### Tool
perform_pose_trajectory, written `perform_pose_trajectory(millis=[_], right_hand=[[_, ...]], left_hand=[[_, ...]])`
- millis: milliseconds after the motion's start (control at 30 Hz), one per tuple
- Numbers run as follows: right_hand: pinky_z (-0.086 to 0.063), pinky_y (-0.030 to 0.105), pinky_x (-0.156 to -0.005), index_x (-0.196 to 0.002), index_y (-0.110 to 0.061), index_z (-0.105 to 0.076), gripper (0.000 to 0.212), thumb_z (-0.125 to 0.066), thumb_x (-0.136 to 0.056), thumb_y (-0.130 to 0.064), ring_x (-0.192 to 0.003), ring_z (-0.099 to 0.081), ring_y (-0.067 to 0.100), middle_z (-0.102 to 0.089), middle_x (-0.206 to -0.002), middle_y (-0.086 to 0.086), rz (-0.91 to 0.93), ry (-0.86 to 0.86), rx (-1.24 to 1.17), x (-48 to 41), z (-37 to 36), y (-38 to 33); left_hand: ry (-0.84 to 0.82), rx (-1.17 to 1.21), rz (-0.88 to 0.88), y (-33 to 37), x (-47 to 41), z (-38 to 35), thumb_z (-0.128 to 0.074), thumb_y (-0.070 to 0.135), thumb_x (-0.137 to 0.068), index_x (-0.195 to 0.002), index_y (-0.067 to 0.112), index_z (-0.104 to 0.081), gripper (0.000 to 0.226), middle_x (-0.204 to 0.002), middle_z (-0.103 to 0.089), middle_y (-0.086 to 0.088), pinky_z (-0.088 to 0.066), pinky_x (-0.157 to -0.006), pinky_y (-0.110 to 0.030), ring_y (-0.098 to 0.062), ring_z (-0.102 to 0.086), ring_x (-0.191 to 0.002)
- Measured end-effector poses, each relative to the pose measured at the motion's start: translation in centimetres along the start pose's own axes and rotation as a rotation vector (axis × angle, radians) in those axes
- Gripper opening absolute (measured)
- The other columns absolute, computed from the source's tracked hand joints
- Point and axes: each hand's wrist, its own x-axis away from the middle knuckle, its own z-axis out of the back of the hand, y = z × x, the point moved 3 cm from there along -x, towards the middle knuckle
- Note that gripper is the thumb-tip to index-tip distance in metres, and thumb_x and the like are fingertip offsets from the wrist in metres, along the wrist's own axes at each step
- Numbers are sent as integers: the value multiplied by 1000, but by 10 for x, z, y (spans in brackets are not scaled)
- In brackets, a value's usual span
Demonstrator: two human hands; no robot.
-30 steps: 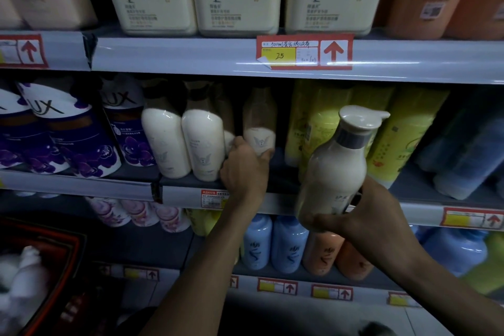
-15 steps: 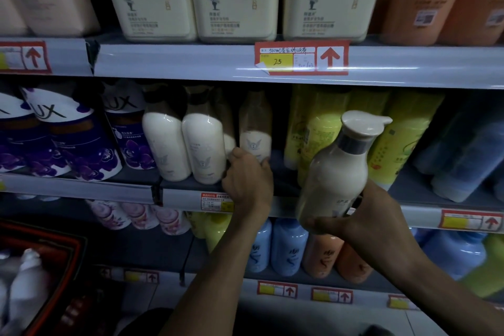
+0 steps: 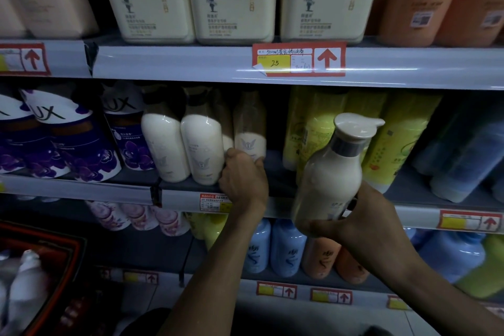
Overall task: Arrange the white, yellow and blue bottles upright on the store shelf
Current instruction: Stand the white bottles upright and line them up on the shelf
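Note:
My right hand (image 3: pixel 362 224) grips the base of a white pump bottle (image 3: pixel 330 174), held upright in front of the middle shelf (image 3: pixel 272 207). My left hand (image 3: pixel 241 179) reaches onto that shelf, its fingers curled round the base of a white bottle (image 3: pixel 249 131) standing further back. Two more white bottles (image 3: pixel 200 148) stand upright at the shelf's front, just left of that hand. Yellow bottles (image 3: pixel 392 136) fill the shelf behind the held bottle, and blue bottles (image 3: pixel 463 158) lean at the far right.
Purple Lux refill packs (image 3: pixel 68 139) sit on the left of the middle shelf. Cream jars (image 3: pixel 234 0) line the top shelf. Blue and orange bottles (image 3: pixel 289 248) stand on the lower shelf. A red basket (image 3: pixel 60 262) with white bottles is at the lower left.
My left hand has pushed the rear white bottle slightly further back on the shelf. The right hand still holds the pump bottle in about the same place.

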Motion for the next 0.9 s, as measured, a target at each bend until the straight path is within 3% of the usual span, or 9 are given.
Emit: perform_pose_trajectory(millis=[367,633,900], right_hand=[[-45,15,-62,-109,-30,-61,68,-99,-54,-36,-84,-64,-5,-71,-94,-19,-1,-12,23,1,0,-1],[-45,8,-57,-107,-31,-61,65,-99,-55,-36,-80,-63,-7,-70,-92,-20,13,-12,27,-1,0,-1],[-47,6,-63,-110,-30,-62,65,-99,-56,-28,-83,-63,-14,-70,-92,-22,50,-32,-13,-5,-7,-7]], left_hand=[[-29,-84,-43,2,1,0,-67,44,-98,-125,4,-54,50,-127,-66,-16,-54,-84,-45,-38,-69,-111],[-32,-80,-53,3,0,0,-65,41,-100,-125,2,-54,47,-124,-67,-18,-54,-83,-45,-39,-69,-110],[-105,-79,-86,4,5,14,-67,39,-97,-125,2,-58,47,-126,-66,-19,-52,-88,-44,-39,-66,-116]])
